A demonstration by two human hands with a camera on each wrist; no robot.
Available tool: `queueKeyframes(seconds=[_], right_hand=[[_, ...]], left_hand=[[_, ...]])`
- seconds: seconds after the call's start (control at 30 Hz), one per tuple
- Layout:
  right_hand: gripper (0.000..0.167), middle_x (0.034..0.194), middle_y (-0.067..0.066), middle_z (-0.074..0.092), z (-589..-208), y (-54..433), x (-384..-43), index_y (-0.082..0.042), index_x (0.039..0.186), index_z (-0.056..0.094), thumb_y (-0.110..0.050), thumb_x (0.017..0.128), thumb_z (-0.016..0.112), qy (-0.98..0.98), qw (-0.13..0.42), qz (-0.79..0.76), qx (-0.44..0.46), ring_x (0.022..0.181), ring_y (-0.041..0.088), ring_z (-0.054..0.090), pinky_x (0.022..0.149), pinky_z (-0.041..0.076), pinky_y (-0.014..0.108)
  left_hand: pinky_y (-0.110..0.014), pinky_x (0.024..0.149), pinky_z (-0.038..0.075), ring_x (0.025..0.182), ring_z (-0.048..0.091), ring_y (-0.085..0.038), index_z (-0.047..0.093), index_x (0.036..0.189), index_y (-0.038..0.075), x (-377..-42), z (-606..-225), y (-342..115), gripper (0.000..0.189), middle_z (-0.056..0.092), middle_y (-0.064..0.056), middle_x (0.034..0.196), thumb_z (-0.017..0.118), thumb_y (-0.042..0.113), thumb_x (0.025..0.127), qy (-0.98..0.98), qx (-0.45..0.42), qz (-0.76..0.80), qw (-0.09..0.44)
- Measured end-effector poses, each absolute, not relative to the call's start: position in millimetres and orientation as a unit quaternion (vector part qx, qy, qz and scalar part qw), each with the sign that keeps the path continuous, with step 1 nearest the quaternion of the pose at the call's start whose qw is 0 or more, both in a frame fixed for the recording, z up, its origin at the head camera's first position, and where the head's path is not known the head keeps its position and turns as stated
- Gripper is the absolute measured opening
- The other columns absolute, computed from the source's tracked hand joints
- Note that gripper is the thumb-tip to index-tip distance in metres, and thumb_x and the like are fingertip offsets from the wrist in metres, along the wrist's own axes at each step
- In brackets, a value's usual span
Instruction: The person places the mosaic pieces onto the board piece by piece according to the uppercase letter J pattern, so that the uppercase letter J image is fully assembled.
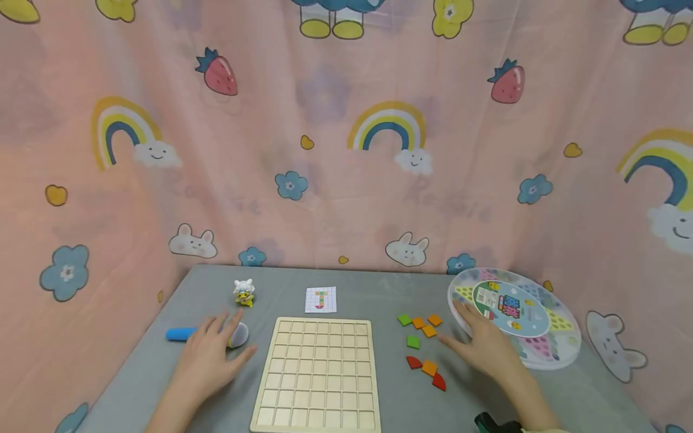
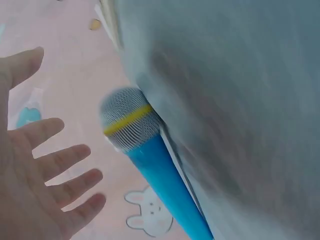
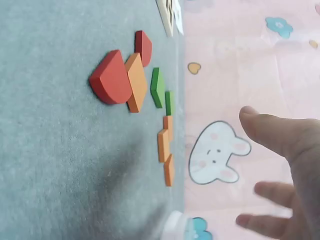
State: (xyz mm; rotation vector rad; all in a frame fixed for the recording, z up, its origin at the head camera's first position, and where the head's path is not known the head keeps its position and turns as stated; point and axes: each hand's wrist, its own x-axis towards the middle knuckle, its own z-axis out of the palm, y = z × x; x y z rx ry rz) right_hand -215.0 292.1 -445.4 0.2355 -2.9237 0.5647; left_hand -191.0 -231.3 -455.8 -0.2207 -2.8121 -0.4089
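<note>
My left hand point(image 1: 208, 355) hovers with spread fingers near a microphone point(image 2: 167, 180) that has a blue handle and a silver mesh head with a yellow band. On the other side my right hand point(image 1: 484, 343) is spread too, between the loose tiles and a round plastic lid-like case, holding nothing. Those tiles include orange squares point(image 1: 429, 368), green squares point(image 1: 413, 341) and red quarter-round pieces point(image 3: 112, 80). Between the hands lies a wooden grid board point(image 1: 319, 373) with bare cells. Behind it is a small card point(image 1: 320, 299) showing a coloured pattern on a grid.
A small figurine point(image 1: 244, 293) with a white top and yellow base stands at the back left. The round clear case point(image 1: 541, 359) with a printed label lies at the right. A dark object point(image 1: 495, 424) shows at the front edge. A printed curtain point(image 1: 335, 228) hangs behind the grey table point(image 1: 379, 294).
</note>
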Motion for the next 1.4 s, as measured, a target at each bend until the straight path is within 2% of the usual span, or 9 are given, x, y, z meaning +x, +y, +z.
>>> queueKeyframes(seconds=[0.2,0.3,0.43,0.57,0.7,0.8,0.93,1.23,1.4], right_hand=[[0.082,0.151,0.031,0.054,-451.5,288.3,-226.5,0.000,0.156,0.049,-0.046,0.095,0.080,-0.960,0.099,0.256,0.062,0.111,0.048,0.071,0.091,0.055,0.066],[0.077,0.149,0.031,0.057,-454.3,280.9,-233.9,0.000,0.154,0.051,-0.041,0.096,0.080,-0.949,0.098,0.292,0.066,0.108,0.044,0.072,0.086,0.059,0.060],[0.069,0.142,0.031,0.062,-459.6,273.7,-242.0,0.001,0.152,0.054,-0.031,0.097,0.081,-0.933,0.106,0.335,0.073,0.104,0.042,0.072,0.081,0.062,0.052],[0.063,0.135,0.029,0.067,-461.0,271.9,-249.0,0.000,0.150,0.057,-0.023,0.097,0.081,-0.925,0.121,0.352,0.077,0.100,0.039,0.073,0.079,0.062,0.049],[0.059,0.134,0.026,0.069,-459.5,269.0,-259.4,-0.002,0.150,0.058,-0.023,0.098,0.079,-0.920,0.109,0.366,0.087,0.102,0.038,0.073,0.076,0.062,0.040],[0.057,0.134,0.025,0.069,-459.0,266.7,-266.3,-0.003,0.149,0.059,-0.023,0.099,0.078,-0.918,0.100,0.375,0.083,0.105,0.037,0.072,0.073,0.060,0.032],[0.054,0.134,0.024,0.069,-460.0,264.6,-272.0,-0.003,0.148,0.060,-0.022,0.100,0.077,-0.913,0.090,0.391,0.076,0.106,0.036,0.070,0.072,0.058,0.029],[0.040,0.119,0.019,0.075,-471.1,267.9,-272.0,0.002,0.129,0.072,-0.026,0.100,0.077,-0.919,0.066,0.387,0.033,0.102,0.034,0.071,0.086,0.060,0.046],[0.036,0.107,0.013,0.077,-480.3,269.0,-270.4,0.002,0.120,0.075,-0.025,0.098,0.079,-0.920,0.048,0.387,0.026,0.096,0.030,0.072,0.082,0.060,0.042]], left_hand=[[-0.068,0.106,0.044,0.134,0.055,-0.049,0.056,0.154,0.005,-184.2,-446.5,-217.5,0.068,0.061,-0.024,0.146,0.068,0.049,0.103,-0.951,-0.038,-0.292,0.090],[-0.062,0.103,0.049,0.125,0.063,-0.041,0.056,0.154,0.005,-179.6,-445.4,-215.1,0.064,0.065,-0.021,0.143,0.064,0.047,0.106,-0.941,-0.008,-0.334,0.046],[-0.047,0.088,0.054,0.109,0.066,-0.023,0.057,0.153,0.008,-179.3,-452.6,-216.0,0.059,0.069,-0.013,0.137,0.062,0.045,0.107,-0.928,-0.009,-0.370,-0.036],[-0.035,0.084,0.050,0.105,0.062,-0.018,0.053,0.157,0.009,-184.7,-467.4,-218.3,0.066,0.067,-0.010,0.139,0.062,0.050,0.106,-0.902,-0.044,-0.414,-0.110],[-0.028,0.077,0.048,0.093,0.061,-0.017,0.048,0.159,0.005,-183.0,-477.4,-220.2,0.073,0.062,-0.016,0.147,0.068,0.048,0.103,-0.884,-0.067,-0.446,-0.126],[-0.027,0.065,0.044,0.073,0.056,-0.015,0.045,0.160,0.002,-178.9,-478.0,-218.4,0.078,0.072,-0.019,0.115,0.074,0.041,0.100,-0.868,-0.076,-0.474,-0.125],[-0.026,0.056,0.040,0.061,0.050,-0.012,0.037,0.164,0.003,-174.1,-476.2,-216.6,0.084,0.056,-0.004,0.071,0.078,0.033,0.098,-0.859,-0.092,-0.484,-0.138],[-0.024,0.053,0.041,0.060,0.052,-0.009,0.020,0.167,-0.003,-167.3,-491.8,-218.0,0.105,0.056,-0.002,0.070,0.083,0.033,0.092,-0.855,-0.161,-0.458,-0.185],[-0.025,0.055,0.043,0.062,0.052,-0.009,0.011,0.166,-0.008,-165.7,-499.6,-223.1,0.117,0.056,-0.001,0.072,0.089,0.026,0.086,-0.841,-0.186,-0.465,-0.205]])
